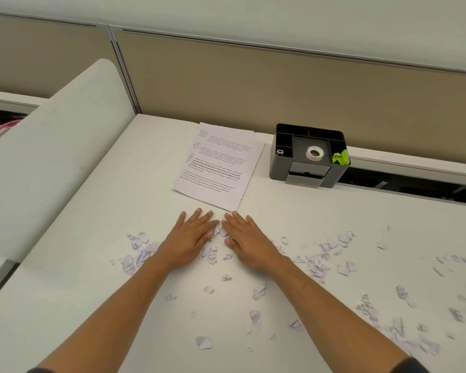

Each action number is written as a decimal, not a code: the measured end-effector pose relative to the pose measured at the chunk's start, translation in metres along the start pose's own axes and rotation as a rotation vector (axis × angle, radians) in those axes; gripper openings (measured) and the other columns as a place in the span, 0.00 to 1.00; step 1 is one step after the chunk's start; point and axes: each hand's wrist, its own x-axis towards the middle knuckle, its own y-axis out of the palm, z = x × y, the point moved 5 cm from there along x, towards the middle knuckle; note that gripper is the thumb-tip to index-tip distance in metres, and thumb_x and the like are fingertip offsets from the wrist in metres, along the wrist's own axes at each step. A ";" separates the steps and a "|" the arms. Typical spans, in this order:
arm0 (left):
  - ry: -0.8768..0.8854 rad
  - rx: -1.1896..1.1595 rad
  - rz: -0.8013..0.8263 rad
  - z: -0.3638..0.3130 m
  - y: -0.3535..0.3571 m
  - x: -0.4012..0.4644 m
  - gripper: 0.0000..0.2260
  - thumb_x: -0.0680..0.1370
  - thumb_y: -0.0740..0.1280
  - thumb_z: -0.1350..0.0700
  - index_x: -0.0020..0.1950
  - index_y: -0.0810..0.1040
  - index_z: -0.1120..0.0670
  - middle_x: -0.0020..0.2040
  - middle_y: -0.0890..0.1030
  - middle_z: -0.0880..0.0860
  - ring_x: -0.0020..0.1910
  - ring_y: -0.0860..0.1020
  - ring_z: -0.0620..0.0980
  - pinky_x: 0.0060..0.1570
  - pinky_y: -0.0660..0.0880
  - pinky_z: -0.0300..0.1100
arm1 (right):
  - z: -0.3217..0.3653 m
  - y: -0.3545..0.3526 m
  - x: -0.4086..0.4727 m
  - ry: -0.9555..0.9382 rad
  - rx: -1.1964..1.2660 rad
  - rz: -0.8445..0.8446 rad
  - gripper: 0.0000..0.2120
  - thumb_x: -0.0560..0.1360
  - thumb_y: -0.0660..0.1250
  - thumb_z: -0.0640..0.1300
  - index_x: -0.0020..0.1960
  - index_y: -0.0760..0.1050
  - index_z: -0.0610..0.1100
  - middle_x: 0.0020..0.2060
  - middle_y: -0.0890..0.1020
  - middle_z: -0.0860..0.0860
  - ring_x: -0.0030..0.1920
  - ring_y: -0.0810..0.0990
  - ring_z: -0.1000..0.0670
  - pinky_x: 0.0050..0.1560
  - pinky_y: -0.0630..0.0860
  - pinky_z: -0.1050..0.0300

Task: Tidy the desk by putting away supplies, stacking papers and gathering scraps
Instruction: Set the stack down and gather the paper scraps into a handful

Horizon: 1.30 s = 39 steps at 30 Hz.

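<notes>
My left hand and my right hand lie flat on the white desk, fingers straight, fingertips almost meeting. Between and under them sit a few torn paper scraps. More scraps are scattered to the right, to the left and toward the front edge. A loose stack of printed papers lies just beyond my fingertips. A black desk organizer stands at the back right, holding a roll of white tape, a binder clip and green clips.
A white curved divider rises along the desk's left side. A beige partition wall runs behind the desk. A dark cable gap opens to the right of the organizer. Something pink shows beyond the divider.
</notes>
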 end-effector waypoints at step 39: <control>-0.568 -0.344 -0.343 0.104 -0.089 0.132 0.20 0.80 0.64 0.54 0.71 0.72 0.59 0.67 0.75 0.59 0.67 0.71 0.61 0.67 0.68 0.53 | -0.075 -0.087 0.111 0.716 0.409 -0.214 0.12 0.80 0.59 0.41 0.59 0.73 0.35 0.61 0.72 0.40 0.56 0.74 0.44 0.46 0.66 0.61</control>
